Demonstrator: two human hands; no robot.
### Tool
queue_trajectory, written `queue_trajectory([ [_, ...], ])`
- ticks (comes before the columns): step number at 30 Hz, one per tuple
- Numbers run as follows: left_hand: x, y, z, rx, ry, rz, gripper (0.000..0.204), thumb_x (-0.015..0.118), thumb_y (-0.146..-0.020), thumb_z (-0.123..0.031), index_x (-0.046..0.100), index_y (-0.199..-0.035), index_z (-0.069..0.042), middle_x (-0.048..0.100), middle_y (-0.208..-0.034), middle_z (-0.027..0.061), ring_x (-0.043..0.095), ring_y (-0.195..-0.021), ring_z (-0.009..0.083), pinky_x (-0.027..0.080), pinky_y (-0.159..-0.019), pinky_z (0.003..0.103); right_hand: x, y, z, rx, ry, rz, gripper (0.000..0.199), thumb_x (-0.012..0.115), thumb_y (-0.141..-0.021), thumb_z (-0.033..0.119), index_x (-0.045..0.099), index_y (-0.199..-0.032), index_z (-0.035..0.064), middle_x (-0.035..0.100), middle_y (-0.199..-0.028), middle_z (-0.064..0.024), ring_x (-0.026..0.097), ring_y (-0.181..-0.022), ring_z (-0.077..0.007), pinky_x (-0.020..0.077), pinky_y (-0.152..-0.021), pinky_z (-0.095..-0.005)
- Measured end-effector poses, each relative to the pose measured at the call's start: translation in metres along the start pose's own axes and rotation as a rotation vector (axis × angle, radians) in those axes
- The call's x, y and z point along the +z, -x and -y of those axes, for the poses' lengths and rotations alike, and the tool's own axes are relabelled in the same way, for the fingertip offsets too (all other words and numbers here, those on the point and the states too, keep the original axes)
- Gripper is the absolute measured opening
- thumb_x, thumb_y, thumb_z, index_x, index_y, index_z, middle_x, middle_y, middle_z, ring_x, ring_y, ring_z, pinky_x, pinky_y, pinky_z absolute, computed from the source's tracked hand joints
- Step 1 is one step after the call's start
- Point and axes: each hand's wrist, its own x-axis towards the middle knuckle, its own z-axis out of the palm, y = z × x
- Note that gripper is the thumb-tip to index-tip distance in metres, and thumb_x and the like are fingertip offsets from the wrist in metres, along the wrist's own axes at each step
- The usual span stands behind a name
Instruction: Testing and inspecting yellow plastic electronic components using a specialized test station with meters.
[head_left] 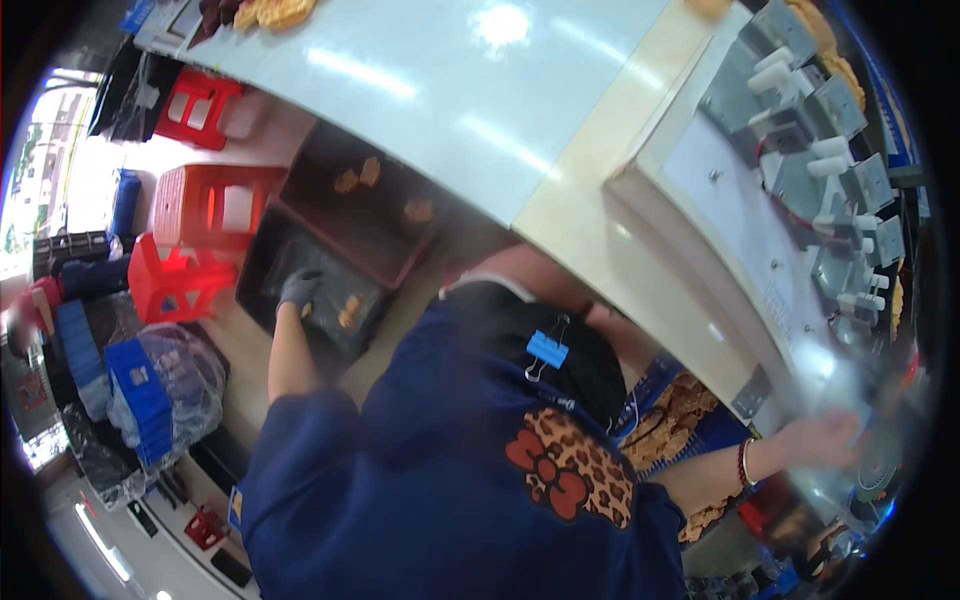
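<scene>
My left hand, in a grey glove, reaches down into a dark bin lined with clear plastic. A small tan piece is right beside its fingers; whether they grip it cannot be made out. More tan pieces lie nearby on the liner. Far to the right, my right hand is smeared by motion, with a beaded bracelet at the wrist. It is close to a pale, shiny blurred shape at the end of the bench, and its fingers cannot be read.
Behind the lined bin stands a reddish-brown bin with a few tan pieces. Red stools stand at left. The pale worktable spans the top, beside a fixture with white cylinders. A blue crate holds tan pieces below the bench.
</scene>
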Motion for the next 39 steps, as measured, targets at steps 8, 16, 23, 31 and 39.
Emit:
queue_trajectory([
  [8, -0.224, -0.006, -0.302, 0.711, 0.399, -1.284, 0.020, 0.061, -0.094, -0.015, 0.067, -0.106, 0.000, 0.069, -0.102, 0.0096, 0.064, -0.094, 0.0189, 0.050, -0.086, 0.031, 0.047, 0.051, 0.054, -0.166, 0.074, 0.032, 0.042, 0.051, -0.085, 0.002, 0.041, -0.124, -0.0097, 0.048, -0.084, -0.0122, 0.042, -0.077, -0.0193, 0.0362, -0.073, -0.0314],
  [16, -0.322, -0.221, -0.395, 0.400, 0.168, -1.141, 0.094, 0.057, -0.073, -0.078, 0.048, -0.142, -0.015, 0.039, -0.147, 0.0222, 0.029, -0.139, 0.0420, 0.018, -0.116, 0.048, 0.047, 0.090, 0.057, -0.058, 0.135, 0.189, 0.037, 0.049, -0.087, 0.007, 0.045, -0.121, -0.0077, 0.050, -0.090, -0.0110, 0.046, -0.082, -0.0178, 0.0386, -0.076, -0.0289],
  [23, -0.325, -0.242, -0.430, 0.315, 0.050, -0.927, 0.091, 0.056, -0.068, -0.082, 0.049, -0.141, -0.028, 0.034, -0.151, 0.0212, 0.028, -0.140, 0.0421, 0.019, -0.115, 0.049, 0.023, 0.096, 0.058, 0.096, 0.312, 0.177, 0.030, 0.047, -0.087, 0.006, 0.050, -0.116, -0.0036, 0.048, -0.085, -0.0078, 0.043, -0.077, -0.0137, 0.0348, -0.070, -0.0258],
  [31, -0.279, -0.205, -0.474, 0.811, 0.108, -0.838, 0.065, 0.063, -0.078, -0.065, 0.063, -0.124, -0.019, 0.054, -0.132, 0.0156, 0.046, -0.126, 0.0343, 0.035, -0.106, 0.041, 0.094, 0.086, 0.066, -0.046, -0.106, 0.350, 0.026, 0.056, -0.088, 0.020, 0.052, -0.105, 0.0003, 0.045, -0.074, -0.0048, 0.039, -0.071, -0.0146, 0.0303, -0.065, -0.0287],
  [39, -0.160, -0.121, -0.622, 0.705, -0.016, -0.908, 0.073, 0.057, -0.075, -0.070, 0.060, -0.130, -0.022, 0.048, -0.143, 0.0141, 0.036, -0.134, 0.0376, 0.022, -0.113, 0.050, 0.167, 0.109, 0.128, -0.039, -0.425, 0.649, 0.031, 0.059, -0.083, 0.028, 0.056, -0.098, 0.0017, 0.050, -0.071, -0.0042, 0.044, -0.065, -0.0157, 0.0321, -0.060, -0.0292],
])
